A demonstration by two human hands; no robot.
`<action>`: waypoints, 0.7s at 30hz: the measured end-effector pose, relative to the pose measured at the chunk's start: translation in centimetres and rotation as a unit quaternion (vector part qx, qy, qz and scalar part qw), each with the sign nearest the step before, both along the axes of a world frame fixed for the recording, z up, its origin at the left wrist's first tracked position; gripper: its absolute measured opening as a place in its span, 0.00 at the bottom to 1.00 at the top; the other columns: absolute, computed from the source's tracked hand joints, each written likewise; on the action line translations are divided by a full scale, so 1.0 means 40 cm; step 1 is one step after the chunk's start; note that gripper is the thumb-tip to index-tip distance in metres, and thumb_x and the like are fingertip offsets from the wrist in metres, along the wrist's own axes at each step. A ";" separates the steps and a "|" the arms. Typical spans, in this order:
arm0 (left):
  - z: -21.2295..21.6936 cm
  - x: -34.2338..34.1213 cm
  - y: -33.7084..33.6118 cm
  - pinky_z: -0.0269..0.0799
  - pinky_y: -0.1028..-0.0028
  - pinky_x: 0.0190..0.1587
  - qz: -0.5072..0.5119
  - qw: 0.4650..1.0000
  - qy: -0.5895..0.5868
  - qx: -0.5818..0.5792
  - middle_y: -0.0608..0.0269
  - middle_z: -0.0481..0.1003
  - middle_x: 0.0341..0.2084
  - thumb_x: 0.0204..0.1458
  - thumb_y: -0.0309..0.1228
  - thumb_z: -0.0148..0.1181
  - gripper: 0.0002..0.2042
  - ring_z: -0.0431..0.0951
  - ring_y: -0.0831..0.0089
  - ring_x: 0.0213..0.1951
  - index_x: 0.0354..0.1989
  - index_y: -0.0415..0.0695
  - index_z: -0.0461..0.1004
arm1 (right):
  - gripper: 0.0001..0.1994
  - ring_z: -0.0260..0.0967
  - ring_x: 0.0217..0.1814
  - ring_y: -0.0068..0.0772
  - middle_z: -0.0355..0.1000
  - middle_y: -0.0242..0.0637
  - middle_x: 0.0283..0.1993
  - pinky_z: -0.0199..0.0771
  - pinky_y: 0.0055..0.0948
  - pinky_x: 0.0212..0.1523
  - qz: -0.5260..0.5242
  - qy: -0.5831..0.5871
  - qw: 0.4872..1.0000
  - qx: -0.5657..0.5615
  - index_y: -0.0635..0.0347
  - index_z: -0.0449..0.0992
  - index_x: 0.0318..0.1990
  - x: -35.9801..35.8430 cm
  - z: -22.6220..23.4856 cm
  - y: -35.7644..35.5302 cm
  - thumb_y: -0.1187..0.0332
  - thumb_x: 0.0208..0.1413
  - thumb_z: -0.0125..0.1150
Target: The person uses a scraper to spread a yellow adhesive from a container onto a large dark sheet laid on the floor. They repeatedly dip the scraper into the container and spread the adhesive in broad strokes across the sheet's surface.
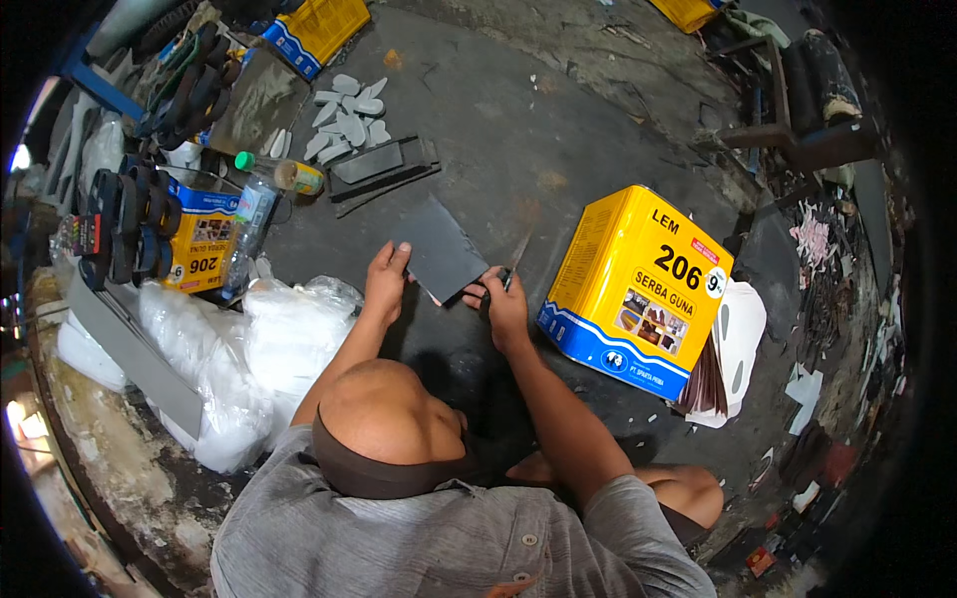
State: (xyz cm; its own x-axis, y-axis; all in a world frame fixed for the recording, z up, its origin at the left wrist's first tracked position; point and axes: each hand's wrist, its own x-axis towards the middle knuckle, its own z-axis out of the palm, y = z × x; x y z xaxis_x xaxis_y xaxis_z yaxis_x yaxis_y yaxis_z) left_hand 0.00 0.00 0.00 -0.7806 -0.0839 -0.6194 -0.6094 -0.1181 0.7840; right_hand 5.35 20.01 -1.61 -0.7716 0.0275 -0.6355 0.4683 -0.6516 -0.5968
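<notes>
At my far left, a bunch of black sandal soles (125, 224) stands close beside a yellow and blue tin (204, 234). Below them, a long grey strip (140, 359) leans across white bundles (299, 324) wrapped in clear plastic. These bundles lie just beside my left forearm, so on this side there is little free room for my elbow. A clear bottle (254, 214) is next to the tin, and a bottle with a green cap and a yellow label (289, 174) lies behind it. Further to the right, on the dark floor (498, 130), there is a loose heap of grey flat pieces (349, 120), and near it some dark slabs (384, 167), one lying upon another.

My left hand (387, 274) pinches the left edge of a dark flat sheet (441, 244), with the thumb on its upper face. The sheet is in front of me, between my two hands, and it is tilted. My right hand (503, 299) is closed around the dark handle of a cutting tool (522, 251), its blade pointing away from me. The fingertips of this hand come to the lower right corner of the sheet; I cannot tell if they press it.

Just to the right stands a big yellow tin (638, 289), which blocks that side. Beside it are brown strips (706, 387) and a white sheet with grey shapes (743, 339). At the far right, pink scraps (815, 237) lie among dark ones.
</notes>
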 end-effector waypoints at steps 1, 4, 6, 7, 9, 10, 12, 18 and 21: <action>-0.018 -0.005 0.015 0.67 0.72 0.54 -0.032 0.999 0.013 -0.012 0.55 0.73 0.56 0.63 0.46 0.56 0.31 0.71 0.70 0.55 0.69 0.41 0.59 | 0.15 0.75 0.41 0.38 0.71 0.42 0.43 0.81 0.37 0.39 -0.031 -0.007 0.999 0.016 0.61 0.64 0.49 0.001 0.003 0.008 0.67 0.60 0.61; -0.088 -0.025 0.033 0.67 0.71 0.51 -0.124 0.982 0.063 -0.124 0.60 0.76 0.50 0.65 0.48 0.52 0.24 0.73 0.67 0.51 0.59 0.41 0.71 | 0.13 0.74 0.36 0.35 0.70 0.41 0.40 0.81 0.34 0.36 -0.074 -0.017 0.990 0.115 0.63 0.64 0.49 0.015 -0.001 0.007 0.70 0.61 0.59; -0.121 -0.040 0.045 0.65 0.63 0.56 -0.205 0.898 0.174 -0.350 0.58 0.75 0.52 0.66 0.50 0.47 0.24 0.72 0.57 0.53 0.50 0.40 0.77 | 0.13 0.74 0.35 0.34 0.70 0.41 0.39 0.82 0.33 0.35 -0.080 -0.010 0.981 0.176 0.65 0.64 0.49 -0.001 -0.009 0.016 0.71 0.61 0.59; -0.131 -0.031 0.047 0.64 0.61 0.56 -0.237 0.866 0.196 -0.394 0.57 0.74 0.53 0.66 0.50 0.46 0.24 0.71 0.56 0.54 0.51 0.41 0.77 | 0.14 0.74 0.34 0.34 0.70 0.41 0.39 0.82 0.32 0.35 -0.078 -0.011 0.977 0.196 0.66 0.64 0.49 -0.006 -0.013 0.026 0.72 0.61 0.59; -0.142 -0.013 0.046 0.63 0.57 0.58 -0.303 0.784 0.237 -0.487 0.56 0.73 0.56 0.66 0.49 0.45 0.23 0.68 0.53 0.57 0.51 0.42 0.77 | 0.14 0.75 0.34 0.34 0.70 0.43 0.39 0.83 0.31 0.35 -0.071 -0.011 0.972 0.226 0.67 0.63 0.50 -0.018 -0.022 0.030 0.73 0.62 0.57; -0.139 -0.007 0.032 0.60 0.54 0.61 -0.333 0.788 0.214 -0.472 0.57 0.67 0.62 0.64 0.46 0.48 0.21 0.64 0.53 0.61 0.52 0.45 0.78 | 0.13 0.75 0.34 0.35 0.70 0.44 0.39 0.83 0.31 0.35 -0.066 -0.011 0.970 0.235 0.68 0.63 0.50 -0.025 -0.026 0.027 0.73 0.62 0.56; -0.132 0.008 0.009 0.61 0.54 0.61 -0.336 0.754 0.251 -0.506 0.58 0.68 0.61 0.61 0.45 0.53 0.19 0.64 0.53 0.61 0.52 0.45 0.78 | 0.13 0.76 0.33 0.35 0.71 0.45 0.39 0.84 0.32 0.35 -0.071 -0.024 0.969 0.234 0.69 0.62 0.50 -0.044 -0.033 0.024 0.74 0.63 0.55; -0.107 0.043 -0.075 0.61 0.52 0.61 -0.235 0.752 0.186 -0.587 0.52 0.70 0.59 0.52 0.43 0.64 0.25 0.64 0.51 0.61 0.56 0.43 0.74 | 0.13 0.77 0.35 0.36 0.71 0.44 0.38 0.82 0.33 0.33 -0.009 -0.057 0.976 0.210 0.67 0.63 0.52 -0.076 -0.080 -0.003 0.72 0.63 0.55; -0.096 0.008 -0.048 0.58 0.50 0.64 -0.240 0.789 0.255 -0.505 0.50 0.67 0.61 0.48 0.46 0.68 0.34 0.61 0.48 0.64 0.61 0.40 0.68 | 0.14 0.78 0.37 0.44 0.73 0.50 0.40 0.80 0.40 0.34 0.092 -0.066 0.918 0.380 0.65 0.63 0.53 -0.048 -0.086 0.009 0.68 0.65 0.53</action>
